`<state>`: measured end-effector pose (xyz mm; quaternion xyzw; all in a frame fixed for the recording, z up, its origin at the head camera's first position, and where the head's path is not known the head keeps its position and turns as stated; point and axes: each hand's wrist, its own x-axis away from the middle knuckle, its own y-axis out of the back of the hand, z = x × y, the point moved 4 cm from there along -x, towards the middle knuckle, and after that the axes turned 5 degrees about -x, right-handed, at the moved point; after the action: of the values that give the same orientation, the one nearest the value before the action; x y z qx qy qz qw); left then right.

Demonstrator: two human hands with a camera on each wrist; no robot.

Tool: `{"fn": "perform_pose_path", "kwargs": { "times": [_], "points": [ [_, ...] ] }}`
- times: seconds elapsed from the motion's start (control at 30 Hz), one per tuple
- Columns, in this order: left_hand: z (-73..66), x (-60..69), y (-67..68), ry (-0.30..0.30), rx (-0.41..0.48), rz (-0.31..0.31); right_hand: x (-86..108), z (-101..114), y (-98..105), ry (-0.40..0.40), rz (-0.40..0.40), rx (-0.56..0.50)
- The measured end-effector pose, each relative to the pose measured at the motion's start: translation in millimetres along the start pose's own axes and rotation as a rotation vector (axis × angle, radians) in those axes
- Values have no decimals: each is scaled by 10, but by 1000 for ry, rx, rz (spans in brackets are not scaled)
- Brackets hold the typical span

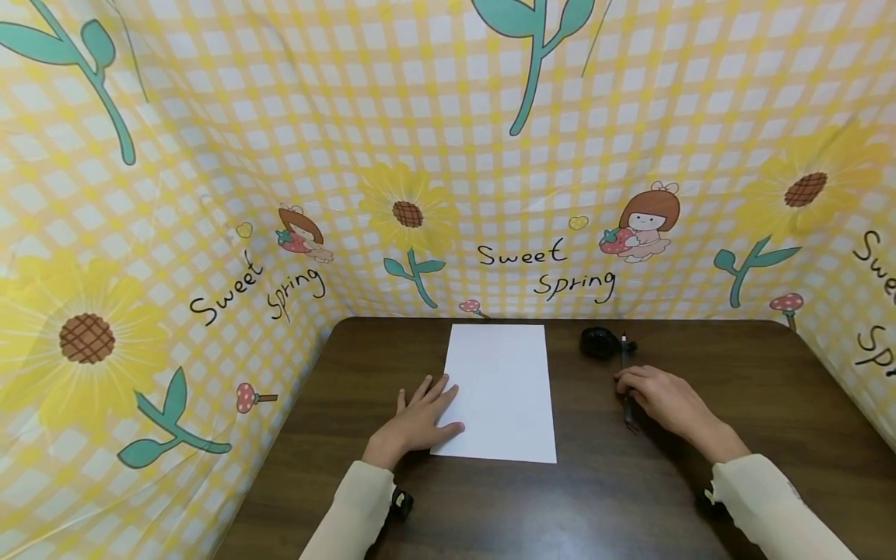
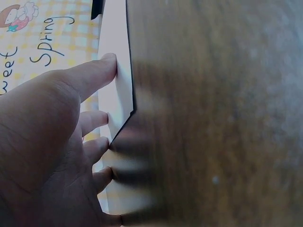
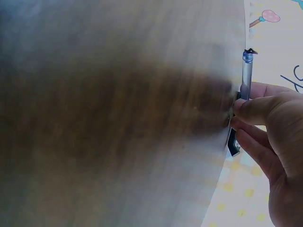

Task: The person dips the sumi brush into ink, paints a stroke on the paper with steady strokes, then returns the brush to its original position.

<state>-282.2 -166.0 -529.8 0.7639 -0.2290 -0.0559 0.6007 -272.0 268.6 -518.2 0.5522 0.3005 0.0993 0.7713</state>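
Note:
A blank white sheet of paper [image 1: 500, 389] lies on the brown table. My left hand [image 1: 416, 420] rests at its left edge with fingers spread, thumb and some fingertips on the paper; in the left wrist view the thumb of the left hand [image 2: 52, 109] touches the sheet [image 2: 118, 90]. Right of the paper, my right hand [image 1: 661, 397] pinches a slim pen [image 1: 625, 354] between thumb and fingers, low over the table. In the right wrist view the pen's clear barrel [image 3: 246, 78] sticks out past the right hand [image 3: 279, 127]; its middle is hidden by the fingers.
A small rounded black object [image 1: 598, 342] lies beyond the right hand, close to the pen's far end; its kind is unclear. The table [image 1: 490, 505] ends at a yellow checked cloth [image 1: 336, 155] hung at the back and sides.

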Motion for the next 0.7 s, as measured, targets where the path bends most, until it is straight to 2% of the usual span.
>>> {"fn": "perform_pose_path", "kwargs": {
  "times": [0.27,0.6,0.7],
  "points": [
    [-17,9,7,11,9,8,-31,1,45,37,-45,-8],
    [-26,23,14,13,7,9,-88,38,160,147,-249,-6],
    [-28,21,14,11,8,7,-108,45,206,159,-283,-10]
  ]
}}
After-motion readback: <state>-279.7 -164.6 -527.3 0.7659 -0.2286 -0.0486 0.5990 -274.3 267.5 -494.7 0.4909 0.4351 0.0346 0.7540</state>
